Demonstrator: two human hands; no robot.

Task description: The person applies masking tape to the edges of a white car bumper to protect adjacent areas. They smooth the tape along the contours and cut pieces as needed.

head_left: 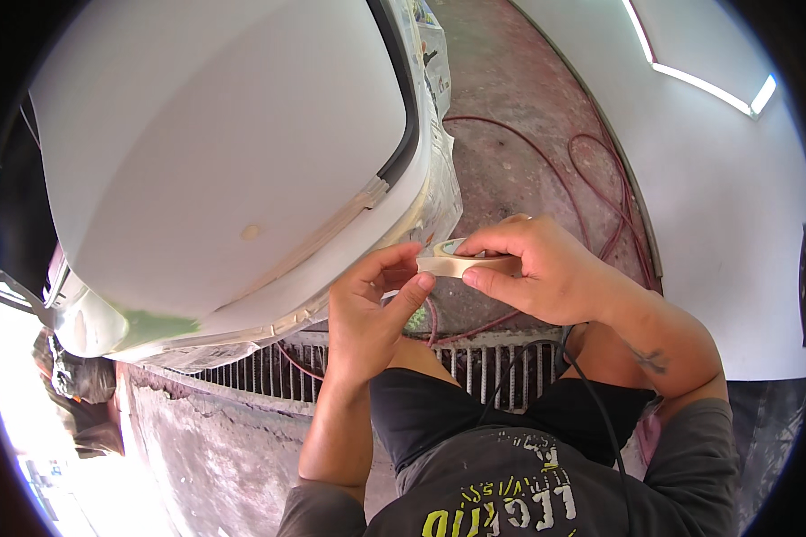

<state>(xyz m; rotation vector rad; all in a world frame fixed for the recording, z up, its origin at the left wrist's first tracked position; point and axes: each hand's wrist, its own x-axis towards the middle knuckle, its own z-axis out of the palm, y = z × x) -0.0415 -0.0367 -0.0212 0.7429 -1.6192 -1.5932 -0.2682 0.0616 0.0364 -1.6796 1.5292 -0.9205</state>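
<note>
Tape roll, gripped in your R hand, lies just R of your L hand; can't tell if that's pinching.

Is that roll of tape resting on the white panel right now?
No, the right hand holds the roll of tape, with the left hand at its loose end.

Bold white and yellow-green lettering across your dark grey shirt, small print on the sheet along the white panel's edge, too small to read
</note>
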